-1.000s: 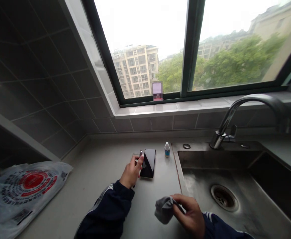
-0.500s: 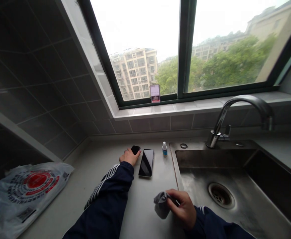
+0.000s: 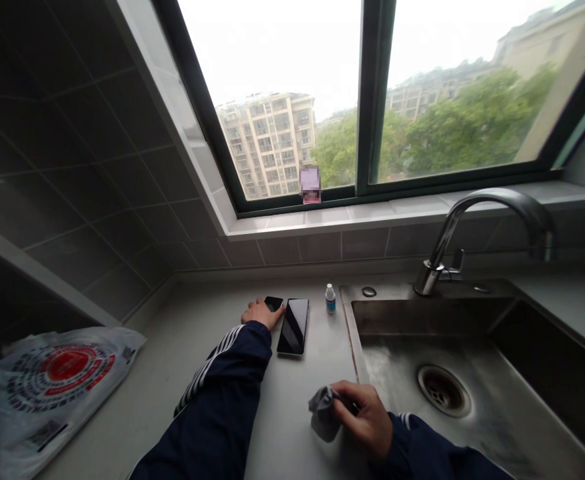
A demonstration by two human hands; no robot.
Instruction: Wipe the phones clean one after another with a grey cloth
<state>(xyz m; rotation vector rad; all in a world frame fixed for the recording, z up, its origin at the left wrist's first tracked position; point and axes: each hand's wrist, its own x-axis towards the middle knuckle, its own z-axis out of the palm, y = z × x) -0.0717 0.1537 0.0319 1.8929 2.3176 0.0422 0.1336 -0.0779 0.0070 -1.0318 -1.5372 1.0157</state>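
My left hand [image 3: 262,313] grips a small black phone [image 3: 274,303] lying on the counter, its thumb along the near right side; the hand covers much of it. Just right of that, a larger phone [image 3: 294,327] with a dark, reflective screen lies face up. A small white-capped bottle [image 3: 330,300] with a blue label stands upright beside the sink. Nearer to me, my right hand [image 3: 365,413] pinches a crumpled grey cloth [image 3: 324,413] between thumb and fingers, above the counter.
The steel sink [image 3: 355,347] with its drain [image 3: 443,390] takes up the right side, under a curved faucet [image 3: 490,197]. A white plastic bag [image 3: 52,393] with red print lies at the left. A window [image 3: 282,80] is ahead.
The small phone has shifted slightly toward me, with my left hand on it. My right hand still holds the cloth in nearly the same place.
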